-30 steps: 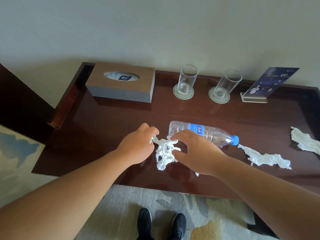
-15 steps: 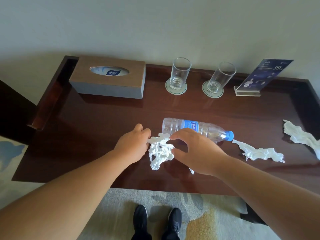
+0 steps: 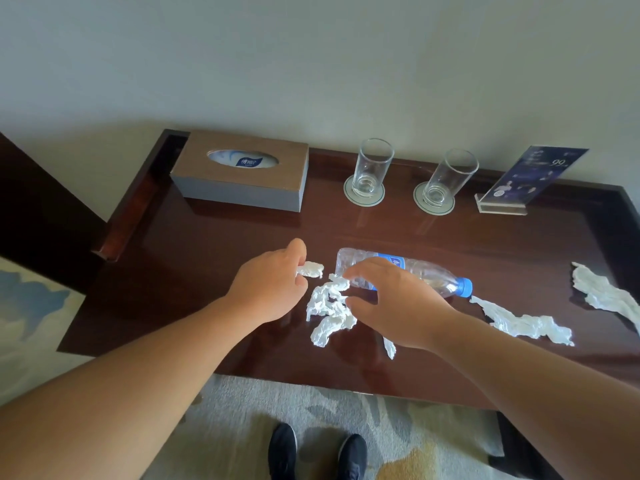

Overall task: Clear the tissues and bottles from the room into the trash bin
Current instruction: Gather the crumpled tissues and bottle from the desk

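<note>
On the dark wooden table [image 3: 194, 271] lies a crumpled white tissue [image 3: 329, 311] between my hands. My right hand [image 3: 398, 306] pinches its right side with thumb and forefinger. My left hand [image 3: 270, 289] pinches a small torn tissue piece [image 3: 310, 269] just left of the wad. A clear plastic bottle [image 3: 433, 277] with a blue cap lies on its side right behind my right hand. Two more twisted tissues, the nearer tissue [image 3: 526, 322] and the far-right tissue [image 3: 602, 294], lie to the right. A tiny scrap [image 3: 389, 348] sits under my right wrist. No trash bin is in view.
A brown tissue box [image 3: 242, 174] stands at the back left. Two empty glasses [image 3: 372, 171] [image 3: 446, 181] on coasters and a blue sign in a stand [image 3: 530, 178] line the back edge by the wall. Patterned carpet and my black shoes [image 3: 317, 452] are below the table's front edge.
A small piece has come away from the wad and now sits in my left fingers, apart from the rest. My right hand stays on the wad by the bottle.
</note>
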Motion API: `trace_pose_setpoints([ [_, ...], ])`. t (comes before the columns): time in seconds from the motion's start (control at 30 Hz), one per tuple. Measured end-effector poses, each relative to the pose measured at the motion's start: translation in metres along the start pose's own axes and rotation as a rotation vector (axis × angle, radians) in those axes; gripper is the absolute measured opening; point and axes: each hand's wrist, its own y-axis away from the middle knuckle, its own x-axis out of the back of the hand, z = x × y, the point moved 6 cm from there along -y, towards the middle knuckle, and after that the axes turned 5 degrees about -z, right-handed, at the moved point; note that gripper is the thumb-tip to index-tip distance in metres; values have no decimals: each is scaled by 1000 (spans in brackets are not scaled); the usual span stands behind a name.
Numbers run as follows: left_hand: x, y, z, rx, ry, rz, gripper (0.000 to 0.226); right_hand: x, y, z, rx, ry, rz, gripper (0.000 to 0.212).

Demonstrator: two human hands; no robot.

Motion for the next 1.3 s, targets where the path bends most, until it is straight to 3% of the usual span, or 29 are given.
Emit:
trace_pose_setpoints([
  [0.13,21,7,0,-46,27,90,27,6,-2,-7,14,3,11,39],
  [0.3,39,14,-6,10,96,125,5,19,-5,-17,33,-1,14,40],
  [0.43,43,16,-2,-27,66,148,35,23,-6,-23,56,25,15,40],
  [0.5,40,14,-2,-31,42,119,37,24,-6,-25,66,29,24,39],
  [0.63,20,13,-4,1,77,-12,11,25,-5,-22,58,26,24,39],
  [1.0,-36,10,19,-40,-45,-206,43,26,2,6,-13,-18,56,34],
  [1.3,-61,4,26,-9,-136,-227,36,12,8,24,-68,-6,24,40],
])
